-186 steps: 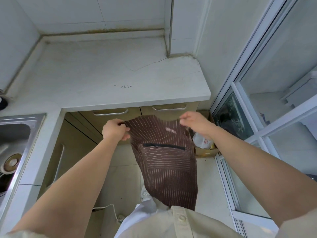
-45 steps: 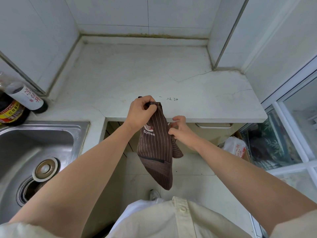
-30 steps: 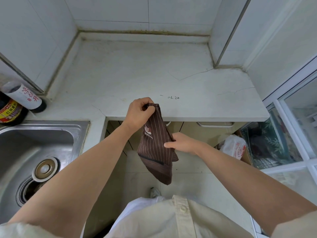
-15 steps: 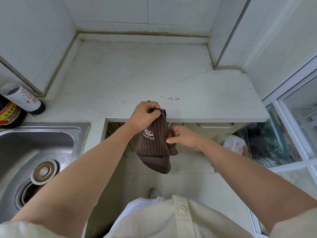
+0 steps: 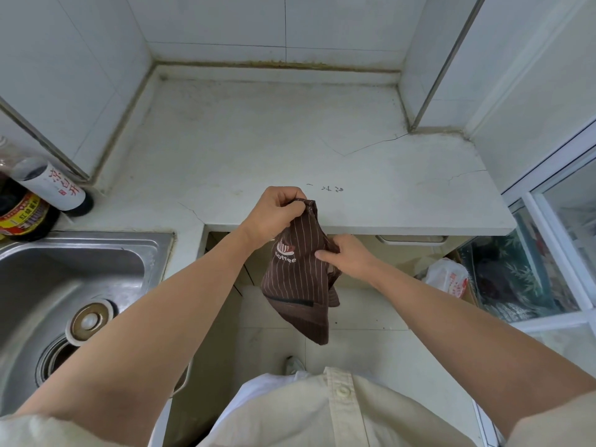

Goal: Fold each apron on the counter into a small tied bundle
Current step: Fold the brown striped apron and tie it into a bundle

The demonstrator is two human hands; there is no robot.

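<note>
A brown apron (image 5: 300, 285) with thin white stripes and a coffee logo hangs folded lengthwise in front of the counter edge, off the counter. My left hand (image 5: 277, 211) grips its gathered top just above the counter's front edge. My right hand (image 5: 346, 258) pinches the apron's right side about halfway down. The lower end hangs free over the floor, with a dark pocket line across it. The white counter (image 5: 274, 150) lies behind the apron with no other apron on it.
A steel sink (image 5: 64, 285) sits at the left, with two sauce bottles (image 5: 38, 198) at its back corner. Tiled walls close the counter at the back and sides. A glass door (image 5: 554, 246) stands at the right, with a white bag (image 5: 448, 279) on the floor beside it.
Since 6 seconds ago the apron went from spread wide to folded narrow. In the last half second its lower end dropped down again and hangs longer; both hands keep their hold.
</note>
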